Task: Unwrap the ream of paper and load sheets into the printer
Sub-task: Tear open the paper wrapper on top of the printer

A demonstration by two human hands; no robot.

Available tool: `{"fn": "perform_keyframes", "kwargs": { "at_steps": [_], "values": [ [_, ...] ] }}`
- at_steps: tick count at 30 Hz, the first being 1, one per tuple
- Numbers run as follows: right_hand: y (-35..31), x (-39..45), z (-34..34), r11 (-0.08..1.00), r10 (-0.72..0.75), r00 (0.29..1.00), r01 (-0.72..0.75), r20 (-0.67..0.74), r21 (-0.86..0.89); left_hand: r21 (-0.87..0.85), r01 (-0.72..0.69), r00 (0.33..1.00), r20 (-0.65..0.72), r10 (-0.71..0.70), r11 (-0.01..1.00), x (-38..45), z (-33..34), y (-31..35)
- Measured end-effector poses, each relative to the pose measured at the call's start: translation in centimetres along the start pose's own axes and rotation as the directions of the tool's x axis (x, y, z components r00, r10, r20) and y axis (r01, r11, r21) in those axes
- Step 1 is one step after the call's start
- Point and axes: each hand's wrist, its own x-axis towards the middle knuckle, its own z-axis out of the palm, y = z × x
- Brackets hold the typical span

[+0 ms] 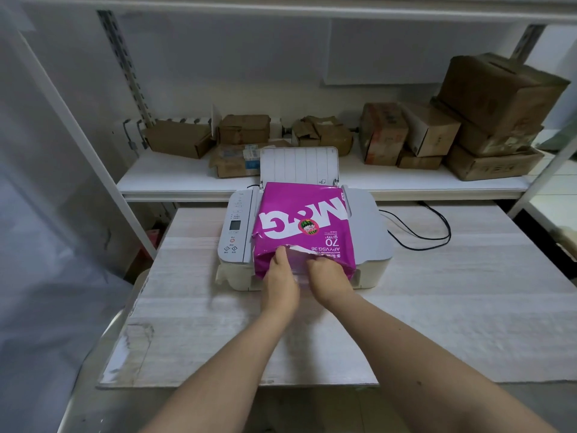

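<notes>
A magenta-wrapped ream of paper with large white letters lies flat on top of a white and grey printer. The wrapper is torn open at the near end, and white paper shows in the gap. My left hand grips the torn wrapper edge on the left side of the opening. On the right side of the opening my right hand pinches the wrapper. The printer's rear paper tray stands raised behind the ream. Its control panel is on the left.
The printer sits on a pale wooden tabletop. A black cable loops on the table to the printer's right. Behind, a white shelf carries several brown cardboard boxes. Metal shelf uprights stand at both sides.
</notes>
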Motion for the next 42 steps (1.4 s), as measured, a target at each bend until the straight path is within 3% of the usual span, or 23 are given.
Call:
{"fn": "perform_keyframes", "kwargs": {
  "at_steps": [6,10,20,30,36,40,42],
  "values": [
    [0.2,0.9,-1.1,0.903,-0.141,0.987,0.161,0.078,-0.399,0.007,-0.049,0.997,0.056,0.049,0.999,0.0,-0.4,-0.8],
    [0.6,1.8,-1.5,0.825,-0.196,0.972,0.233,0.127,-0.515,0.012,-0.049,0.997,0.065,0.048,0.999,0.3,-0.4,-1.1],
    [2.0,2.6,-1.6,0.718,-0.369,0.91,0.407,0.187,-0.565,0.024,-0.049,0.997,0.063,0.048,0.998,1.4,0.2,-1.2],
    [1.3,2.4,-1.2,0.618,-0.43,0.873,0.471,0.231,-0.63,0.033,-0.024,0.996,0.081,0.021,0.999,1.3,0.3,-1.0],
    [0.1,1.8,-0.8,0.636,-0.401,0.891,0.439,0.214,-0.634,0.028,-0.001,0.994,0.109,-0.002,1.0,0.8,0.0,-1.1],
    [0.1,1.6,-0.5,0.842,-0.266,0.962,0.264,0.064,-0.471,0.091,-0.033,0.998,0.05,0.029,0.995,0.8,-0.2,-1.4],
    [-0.2,1.3,-0.3,0.882,-0.206,0.978,0.192,0.016,-0.43,0.102,-0.042,0.999,0.026,0.04,0.994,0.6,-0.2,-1.4]
  ]
}}
